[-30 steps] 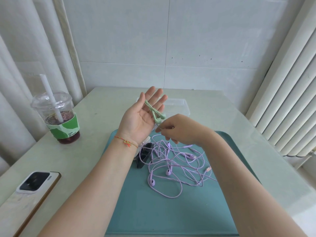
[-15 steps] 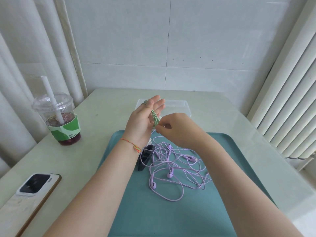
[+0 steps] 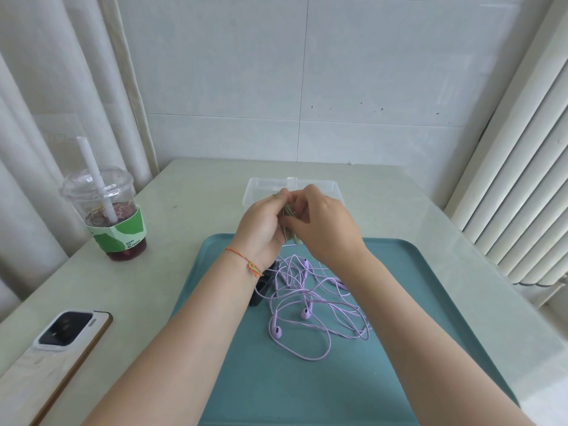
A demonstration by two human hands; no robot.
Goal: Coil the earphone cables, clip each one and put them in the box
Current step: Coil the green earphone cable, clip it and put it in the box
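Just past the tray's (image 3: 399, 302) far edge, left hand (image 3: 261, 226) and right hand (image 3: 322, 229) both clench the green earphone cable (image 3: 289, 233).

Both forearms reach forward, the left hand (image 3: 261, 222) and right hand (image 3: 322, 226) pressed together, fingers curled and pinching in between them.
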